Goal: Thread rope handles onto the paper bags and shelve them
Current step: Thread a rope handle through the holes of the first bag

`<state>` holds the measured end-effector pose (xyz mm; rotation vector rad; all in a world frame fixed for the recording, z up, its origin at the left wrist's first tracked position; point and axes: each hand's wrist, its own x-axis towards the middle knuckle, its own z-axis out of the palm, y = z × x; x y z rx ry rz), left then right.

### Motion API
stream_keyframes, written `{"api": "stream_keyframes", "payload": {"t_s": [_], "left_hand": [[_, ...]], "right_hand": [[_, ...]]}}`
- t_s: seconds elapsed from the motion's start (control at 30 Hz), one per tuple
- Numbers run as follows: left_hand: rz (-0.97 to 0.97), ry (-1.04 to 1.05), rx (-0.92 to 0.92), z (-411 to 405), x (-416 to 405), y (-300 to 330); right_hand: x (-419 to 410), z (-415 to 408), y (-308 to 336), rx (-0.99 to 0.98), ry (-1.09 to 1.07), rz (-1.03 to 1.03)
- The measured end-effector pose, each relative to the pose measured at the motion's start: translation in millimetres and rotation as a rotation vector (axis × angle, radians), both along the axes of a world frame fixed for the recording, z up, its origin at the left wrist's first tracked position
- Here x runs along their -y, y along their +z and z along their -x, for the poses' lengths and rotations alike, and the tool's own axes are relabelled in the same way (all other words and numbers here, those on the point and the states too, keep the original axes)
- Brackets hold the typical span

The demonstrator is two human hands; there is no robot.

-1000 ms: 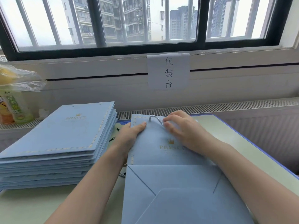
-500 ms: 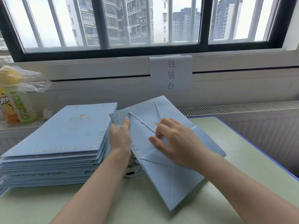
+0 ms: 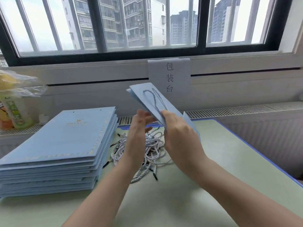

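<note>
Head view: flat light-blue paper bag [image 3: 152, 102] now lifted off green table [image 3: 229, 161], rope handle [image 3: 155, 99] threaded
right hand [image 3: 178, 133]: grips bag's lower edge
left hand [image 3: 139, 126]: fingers relaxed, touching bag
meaning: probably ready for shelving
remaining: blue bag stack [image 3: 62, 145], loose twisted cords [image 3: 147, 148]

Daylight through a barred window [image 3: 147, 25] falls on a pale green table [image 3: 229, 161] below the sill.

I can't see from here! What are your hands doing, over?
Right hand grips bag, lifted off table, rope handle on. Left hand open, touching bag's underside. Loose ropes below, stack at left; nothing blocking.
</note>
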<state>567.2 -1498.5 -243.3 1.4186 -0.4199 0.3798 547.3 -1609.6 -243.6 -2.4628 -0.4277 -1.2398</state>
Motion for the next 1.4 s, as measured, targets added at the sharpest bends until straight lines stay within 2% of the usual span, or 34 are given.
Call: {"api": "stream_keyframes", "payload": {"t_s": [0.07,0.17,0.23,0.3,0.4,0.47,0.53,0.6,0.7,0.77,0.83,0.9,1.0,1.07,1.2,1.4], "left_hand": [[-0.204,-0.103,0.061,7,7,-4],[-0.276,-0.31,0.006,16,17,-6],[-0.271,-0.287,0.004,16,18,-7],[-0.291,-0.162,0.03,12,16,-9],[-0.31,0.234,0.069,1,6,-18],[-0.235,0.46,0.04,-7,-4,-19],[-0.122,0.492,-0.079,-16,-15,-19],[-0.035,0.376,-0.223,-24,-25,-18],[-0.029,0.153,-0.377,-26,-30,-17],[-0.028,0.09,-0.393,-25,-28,-16],[0.009,0.069,-0.365,-24,-27,-14],[0.036,0.07,-0.347,-23,-23,-14],[0.064,0.071,-0.359,-19,-18,-17],[0.091,0.062,-0.362,-16,-14,-18],[0.155,0.103,-0.355,-14,-11,-16],[0.164,0.137,-0.337,-13,-9,-21]], "right_hand": [[10,-4,7,0.139,0.004,-0.063],[27,-9,19,0.224,0.093,-0.321],[39,-13,26,0.242,0.194,-0.543],[51,-18,30,0.23,0.254,-0.71],[64,-24,31,0.121,0.301,-0.917],[69,-28,26,-0.038,0.354,-1.082],[73,-31,20,-0.239,0.416,-1.196],[77,-34,13,-0.388,0.452,-1.216],[81,-40,3,-0.507,0.453,-1.19],[81,-46,-3,-0.488,0.365,-1.117],[81,-52,-10,-0.376,0.168,-0.905],[78,-51,-13,-0.165,-0.028,-0.609],[68,-48,-13,0.1,-0.034,-0.198],[57,-46,-16,0.09,0.031,-0.049],[33,-39,-27,0.007,0.165,0.061],[30,-38,-30,-0.069,0.21,0.055]]}}
